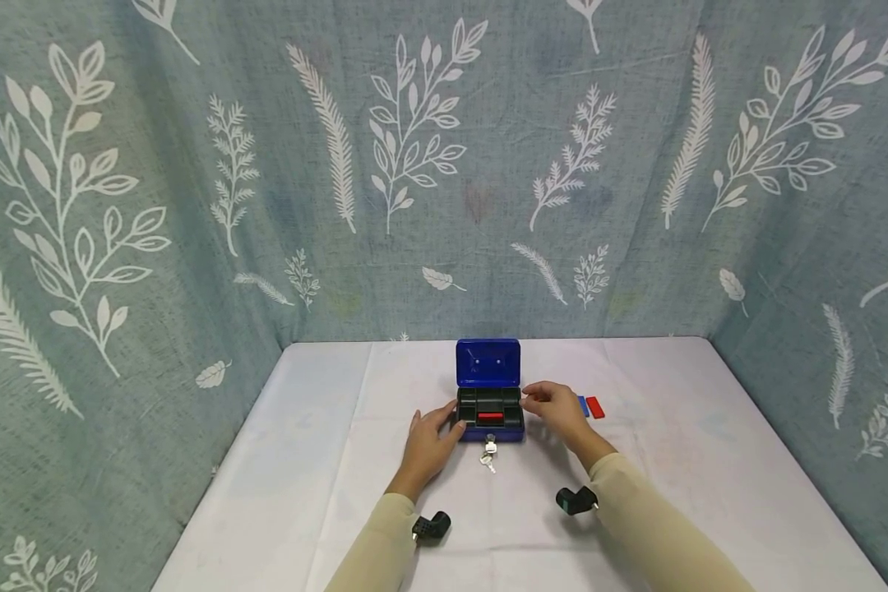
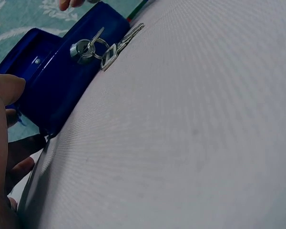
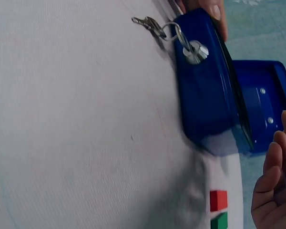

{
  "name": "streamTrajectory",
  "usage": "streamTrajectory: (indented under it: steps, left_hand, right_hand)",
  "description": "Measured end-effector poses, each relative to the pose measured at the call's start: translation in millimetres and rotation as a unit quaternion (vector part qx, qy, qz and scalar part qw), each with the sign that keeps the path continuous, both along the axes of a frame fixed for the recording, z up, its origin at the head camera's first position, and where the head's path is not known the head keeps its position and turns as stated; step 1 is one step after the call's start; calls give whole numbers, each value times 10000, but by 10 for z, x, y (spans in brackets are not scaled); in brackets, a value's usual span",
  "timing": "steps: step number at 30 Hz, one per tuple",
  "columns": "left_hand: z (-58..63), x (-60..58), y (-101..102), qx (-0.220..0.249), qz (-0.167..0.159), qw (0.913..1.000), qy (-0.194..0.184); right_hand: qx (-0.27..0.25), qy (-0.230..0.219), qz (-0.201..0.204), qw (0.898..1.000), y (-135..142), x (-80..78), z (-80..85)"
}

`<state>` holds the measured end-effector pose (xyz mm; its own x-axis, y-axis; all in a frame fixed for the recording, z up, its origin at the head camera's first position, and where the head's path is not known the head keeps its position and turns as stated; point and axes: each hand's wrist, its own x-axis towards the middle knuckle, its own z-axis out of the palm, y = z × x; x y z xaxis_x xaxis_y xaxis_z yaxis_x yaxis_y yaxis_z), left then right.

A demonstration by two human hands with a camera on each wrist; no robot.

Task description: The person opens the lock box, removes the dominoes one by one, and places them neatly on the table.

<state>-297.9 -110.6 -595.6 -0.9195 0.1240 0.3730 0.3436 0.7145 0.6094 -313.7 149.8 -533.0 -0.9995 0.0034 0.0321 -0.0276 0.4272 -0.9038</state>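
A small blue metal cash box [image 1: 474, 434] stands on the white cloth with its lid [image 1: 488, 362] raised. Inside sits a black compartment tray [image 1: 490, 400], and a red block [image 1: 490, 416] lies in its front middle section. Keys on a ring [image 2: 109, 50] hang from the lock at the front. My left hand [image 1: 427, 448] grips the box's left side, thumb at the top edge and fingers against the side wall. Beside the right rim is my right hand [image 1: 558, 409], fingers loosely bent and nothing held in them in the right wrist view.
To the right of the box, partly behind my right hand, lie a blue block [image 1: 583, 405] and a red block [image 1: 595, 407]. A green block [image 3: 219, 221] shows by the red one. A leaf-patterned curtain [image 1: 444, 271] hangs behind the table.
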Motion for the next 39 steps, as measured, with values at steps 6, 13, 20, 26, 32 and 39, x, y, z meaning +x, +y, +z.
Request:
streamTrajectory:
  steps: [6, 13, 20, 26, 32, 39]
  left_hand:
    - [-7, 1, -8, -22, -52, 9999, 111]
    - [-7, -13, -15, 3, -42, 10000, 26]
    - [-9, -17, -12, 17, -27, 10000, -79]
    - [-3, -1, -7, 67, -39, 9999, -85]
    - [-9, -12, -9, 69, -18, 9999, -71]
    - [-19, -9, -12, 92, -72, 9999, 75]
  right_hand:
    - [254, -7, 135, 9996, -109, 26, 3]
    - [546, 50, 393, 9977, -203, 5, 9]
    - [805, 168, 763, 9937, -308, -27, 18]
    - [1146, 217, 847, 9896, -372, -28, 21]
    - [1612, 463, 990, 9808, -427, -51, 9]
    - [1894, 378, 1077, 9752, -483, -83, -19]
